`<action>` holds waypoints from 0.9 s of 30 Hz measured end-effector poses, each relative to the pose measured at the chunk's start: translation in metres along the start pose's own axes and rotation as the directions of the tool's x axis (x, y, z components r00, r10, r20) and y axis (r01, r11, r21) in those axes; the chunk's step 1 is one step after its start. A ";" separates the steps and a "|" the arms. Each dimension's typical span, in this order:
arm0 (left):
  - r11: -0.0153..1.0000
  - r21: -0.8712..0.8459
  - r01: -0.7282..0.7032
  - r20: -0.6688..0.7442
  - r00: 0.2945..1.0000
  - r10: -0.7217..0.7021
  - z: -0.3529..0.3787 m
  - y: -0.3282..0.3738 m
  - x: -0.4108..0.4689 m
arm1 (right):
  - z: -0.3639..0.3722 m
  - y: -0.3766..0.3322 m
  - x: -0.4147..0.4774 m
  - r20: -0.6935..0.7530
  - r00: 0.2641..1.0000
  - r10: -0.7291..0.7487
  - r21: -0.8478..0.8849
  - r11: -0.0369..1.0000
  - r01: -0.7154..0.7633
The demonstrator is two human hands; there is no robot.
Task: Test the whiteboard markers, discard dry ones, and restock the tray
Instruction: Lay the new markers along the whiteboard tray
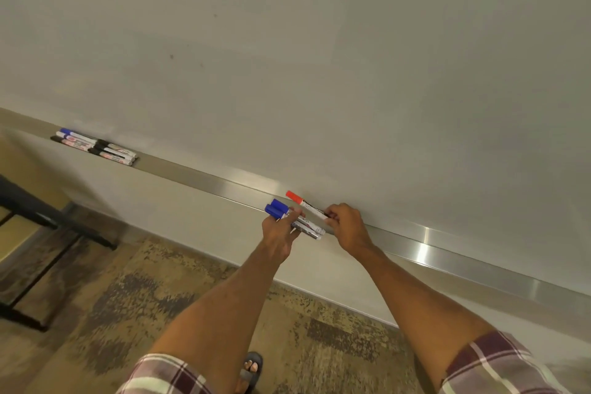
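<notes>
My left hand point(279, 235) grips a small bundle of blue-capped markers point(289, 217), held just in front of the metal tray point(447, 253) that runs along the bottom of the whiteboard point(319, 57). My right hand point(347, 227) pinches the rear end of a red-capped marker point(305, 203), whose cap points up and left against the board's lower edge. Farther left, several capped black and blue markers point(96, 147) lie in a pile on the tray.
A dark metal table frame point(48, 233) stands on the patterned carpet at the left. The wall below the tray meets the floor along a pale baseboard. A sandalled foot point(252, 368) shows at the bottom.
</notes>
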State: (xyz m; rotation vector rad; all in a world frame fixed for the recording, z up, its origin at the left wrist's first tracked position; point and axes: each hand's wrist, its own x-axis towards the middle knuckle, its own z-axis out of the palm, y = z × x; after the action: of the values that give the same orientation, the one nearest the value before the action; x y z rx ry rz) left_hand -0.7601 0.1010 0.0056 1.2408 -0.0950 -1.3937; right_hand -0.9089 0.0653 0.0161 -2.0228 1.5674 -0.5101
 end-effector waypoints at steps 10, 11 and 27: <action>0.991 -0.055 -0.119 -0.105 0.988 0.113 -0.047 0.037 -0.019 | 0.022 -0.068 -0.002 0.155 0.970 -0.188 0.041 0.982 0.183; 0.990 -0.058 -0.129 -0.120 0.985 0.121 -0.054 0.042 -0.019 | 0.027 -0.077 -0.001 0.170 0.963 -0.209 0.041 0.978 0.205; 0.964 -0.153 -0.216 -0.228 0.957 0.178 -0.197 0.149 -0.013 | 0.157 -0.236 -0.005 0.290 0.927 0.238 0.651 0.661 -0.373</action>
State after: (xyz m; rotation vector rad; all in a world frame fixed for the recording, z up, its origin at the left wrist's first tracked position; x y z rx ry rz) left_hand -0.5284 0.1833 0.0311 1.1892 0.0507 -1.0664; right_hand -0.6368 0.1425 0.0366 -1.1549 1.2897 -0.6410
